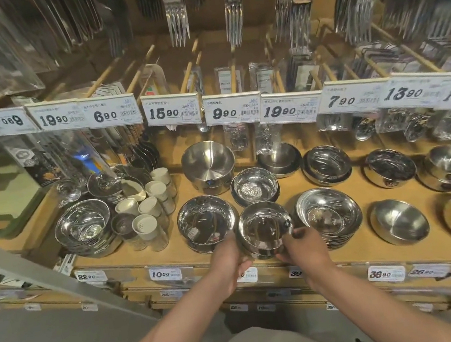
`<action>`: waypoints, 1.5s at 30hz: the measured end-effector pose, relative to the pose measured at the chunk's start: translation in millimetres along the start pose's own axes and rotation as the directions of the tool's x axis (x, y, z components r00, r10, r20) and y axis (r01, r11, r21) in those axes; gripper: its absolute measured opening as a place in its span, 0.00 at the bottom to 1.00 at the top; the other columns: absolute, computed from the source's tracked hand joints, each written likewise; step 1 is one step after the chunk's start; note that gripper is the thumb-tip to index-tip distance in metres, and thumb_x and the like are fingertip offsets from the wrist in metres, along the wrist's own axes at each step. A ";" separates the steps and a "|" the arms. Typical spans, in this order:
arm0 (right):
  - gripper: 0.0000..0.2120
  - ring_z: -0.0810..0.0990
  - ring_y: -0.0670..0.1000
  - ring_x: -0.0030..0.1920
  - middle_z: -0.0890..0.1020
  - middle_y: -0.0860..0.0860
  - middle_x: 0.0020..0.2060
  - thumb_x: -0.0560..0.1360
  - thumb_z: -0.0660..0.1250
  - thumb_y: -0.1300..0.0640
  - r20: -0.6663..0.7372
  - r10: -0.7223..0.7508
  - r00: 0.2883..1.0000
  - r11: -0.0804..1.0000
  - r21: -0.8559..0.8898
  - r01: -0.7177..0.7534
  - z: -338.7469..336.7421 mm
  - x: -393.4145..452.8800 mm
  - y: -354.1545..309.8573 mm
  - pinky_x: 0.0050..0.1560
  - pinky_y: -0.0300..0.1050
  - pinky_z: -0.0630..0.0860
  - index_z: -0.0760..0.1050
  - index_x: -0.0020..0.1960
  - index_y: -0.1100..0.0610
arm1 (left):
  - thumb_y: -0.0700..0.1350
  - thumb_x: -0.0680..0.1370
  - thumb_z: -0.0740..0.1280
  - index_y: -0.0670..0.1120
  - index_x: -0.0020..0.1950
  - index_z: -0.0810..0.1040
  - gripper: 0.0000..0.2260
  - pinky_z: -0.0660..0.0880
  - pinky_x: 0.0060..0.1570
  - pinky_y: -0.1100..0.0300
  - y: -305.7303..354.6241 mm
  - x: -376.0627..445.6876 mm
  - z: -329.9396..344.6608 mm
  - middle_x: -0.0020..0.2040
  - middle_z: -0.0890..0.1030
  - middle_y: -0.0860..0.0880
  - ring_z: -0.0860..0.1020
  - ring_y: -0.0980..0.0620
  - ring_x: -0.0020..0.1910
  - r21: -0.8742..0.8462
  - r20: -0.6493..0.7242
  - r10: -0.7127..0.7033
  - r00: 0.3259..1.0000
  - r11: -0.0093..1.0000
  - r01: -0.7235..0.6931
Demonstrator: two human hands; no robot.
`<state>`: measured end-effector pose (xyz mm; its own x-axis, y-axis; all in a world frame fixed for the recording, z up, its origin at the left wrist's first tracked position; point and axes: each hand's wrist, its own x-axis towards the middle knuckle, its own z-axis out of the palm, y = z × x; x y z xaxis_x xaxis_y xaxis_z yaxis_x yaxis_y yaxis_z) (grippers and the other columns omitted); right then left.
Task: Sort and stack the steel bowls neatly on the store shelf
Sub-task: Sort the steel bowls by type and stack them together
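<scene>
A small stack of shiny steel bowls [264, 227] stands at the front edge of the wooden shelf [285, 191]. My left hand [229, 260] grips its left side and my right hand [301, 244] grips its right side. To its left sits another steel bowl stack [206, 221], to its right a wider stack [328, 212]. Behind it are a small bowl stack [254, 185] and a large matte bowl [208, 163]. More bowls stand further right [399, 220] and at the back [327, 163].
Glass shakers with white lids [148, 210] and a bowl stack [86, 226] stand at the left. Price tags [231, 109] hang on a rail above the shelf, with packed forks [177, 24] on hooks overhead. A grey post [59, 278] crosses the lower left.
</scene>
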<state>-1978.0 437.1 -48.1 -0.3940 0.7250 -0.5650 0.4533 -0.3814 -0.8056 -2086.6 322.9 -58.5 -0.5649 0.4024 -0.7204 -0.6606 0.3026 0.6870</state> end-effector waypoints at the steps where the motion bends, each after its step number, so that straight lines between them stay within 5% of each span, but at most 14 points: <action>1: 0.07 0.86 0.50 0.32 0.85 0.60 0.45 0.81 0.64 0.63 -0.014 0.008 1.000 1.000 -0.012 -0.008 2.6 -0.6 0.6 0.34 0.41 0.82 0.75 0.57 0.66 | 0.54 0.85 0.56 0.48 0.53 0.80 0.16 0.82 0.41 0.61 3.0 -2.1 1.1 0.40 0.87 0.50 0.85 0.54 0.42 -0.001 0.003 0.006 1.000 1.000 -0.006; 4: 0.10 0.85 0.52 0.35 0.85 0.56 0.42 0.81 0.66 0.56 -0.079 -0.053 0.995 0.983 -0.178 0.039 7.8 -2.1 0.0 0.34 0.42 0.77 0.78 0.48 0.64 | 0.57 0.82 0.63 0.45 0.54 0.80 0.16 0.80 0.60 0.50 8.1 -0.5 5.8 0.53 0.85 0.44 0.83 0.45 0.56 0.206 -0.037 0.032 0.999 0.978 -0.023; 8: 0.14 0.82 0.54 0.41 0.84 0.53 0.37 0.79 0.68 0.50 -0.054 -0.144 0.988 0.915 -0.388 0.112 4.2 0.9 -1.4 0.45 0.48 0.76 0.82 0.45 0.61 | 0.51 0.81 0.67 0.42 0.54 0.79 0.12 0.81 0.55 0.53 8.1 1.0 8.7 0.48 0.86 0.45 0.85 0.48 0.48 0.398 -0.114 0.139 0.984 0.913 -0.083; 13: 0.16 0.81 0.53 0.37 0.86 0.54 0.34 0.80 0.68 0.50 -0.022 -0.120 0.993 0.942 -0.317 0.107 -2.3 1.1 2.0 0.48 0.50 0.80 0.82 0.38 0.58 | 0.53 0.83 0.64 0.42 0.51 0.81 0.15 0.81 0.54 0.50 7.9 -1.5 11.3 0.45 0.86 0.44 0.86 0.47 0.46 0.395 -0.148 0.149 0.978 0.915 -0.079; 17: 0.19 0.79 0.53 0.31 0.86 0.61 0.34 0.80 0.67 0.52 0.007 -0.106 0.994 0.956 -0.276 0.104 -6.0 0.9 6.9 0.39 0.45 0.76 0.85 0.39 0.65 | 0.55 0.77 0.71 0.45 0.60 0.76 0.18 0.77 0.60 0.52 5.9 -8.2 14.7 0.57 0.83 0.45 0.82 0.46 0.56 0.450 -0.091 0.160 0.983 0.887 -0.103; 24: 0.12 0.74 0.51 0.26 0.79 0.58 0.30 0.79 0.70 0.59 0.127 0.068 0.990 0.998 -0.027 -0.065 -10.5 4.1 10.1 0.27 0.39 0.73 0.82 0.46 0.69 | 0.47 0.75 0.74 0.45 0.60 0.71 0.18 0.78 0.61 0.48 11.6 -17.2 17.5 0.56 0.81 0.46 0.81 0.45 0.54 0.444 -0.079 0.114 0.990 0.893 -0.068; 29: 0.12 0.73 0.51 0.29 0.76 0.55 0.29 0.79 0.69 0.58 0.172 0.099 0.980 0.994 0.035 -0.107 -13.7 8.8 13.2 0.34 0.44 0.76 0.81 0.50 0.69 | 0.43 0.78 0.69 0.38 0.72 0.69 0.24 0.74 0.47 0.60 15.8 -18.4 22.5 0.54 0.80 0.44 0.79 0.47 0.51 0.404 -0.140 0.080 0.987 0.914 -0.016; 33: 0.14 0.80 0.51 0.34 0.82 0.56 0.34 0.80 0.70 0.54 0.158 0.103 0.982 0.994 0.028 -0.109 -18.6 9.8 16.8 0.35 0.42 0.83 0.81 0.52 0.67 | 0.42 0.78 0.69 0.40 0.69 0.73 0.20 0.76 0.40 0.61 17.1 -20.3 25.2 0.52 0.82 0.43 0.81 0.48 0.47 0.398 -0.180 0.124 0.976 0.917 -0.043; 37: 0.14 0.83 0.54 0.45 0.85 0.60 0.47 0.80 0.69 0.53 0.194 0.115 0.974 0.991 0.037 -0.125 -19.2 9.8 15.4 0.40 0.43 0.84 0.80 0.57 0.65 | 0.42 0.77 0.72 0.49 0.55 0.74 0.10 0.71 0.26 0.67 18.2 -21.0 25.9 0.42 0.80 0.50 0.77 0.56 0.36 0.361 -0.208 0.161 0.965 0.929 -0.077; 41: 0.19 0.85 0.51 0.47 0.85 0.56 0.45 0.78 0.70 0.48 0.204 0.098 0.974 0.995 -0.008 -0.099 -23.1 6.0 11.1 0.42 0.42 0.84 0.79 0.59 0.63 | 0.39 0.77 0.71 0.52 0.45 0.71 0.11 0.77 0.33 0.60 20.8 -24.2 22.9 0.48 0.83 0.45 0.80 0.50 0.38 0.361 -0.200 0.208 0.958 0.924 -0.125; 45: 0.19 0.87 0.52 0.51 0.88 0.55 0.48 0.76 0.72 0.44 0.219 0.080 0.973 0.996 0.026 -0.088 -33.0 -0.1 3.5 0.46 0.45 0.85 0.80 0.57 0.58 | 0.38 0.77 0.71 0.48 0.52 0.78 0.07 0.71 0.23 0.72 43.8 -25.0 13.6 0.46 0.82 0.50 0.78 0.58 0.34 0.455 -0.149 0.305 0.940 0.866 -0.209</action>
<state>-1950.0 454.7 -45.0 -0.5217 0.5491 -0.6529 0.4649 -0.4587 -0.7573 -2094.7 337.8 -9.2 -0.8069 0.3418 -0.4818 -0.2288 0.5712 0.7883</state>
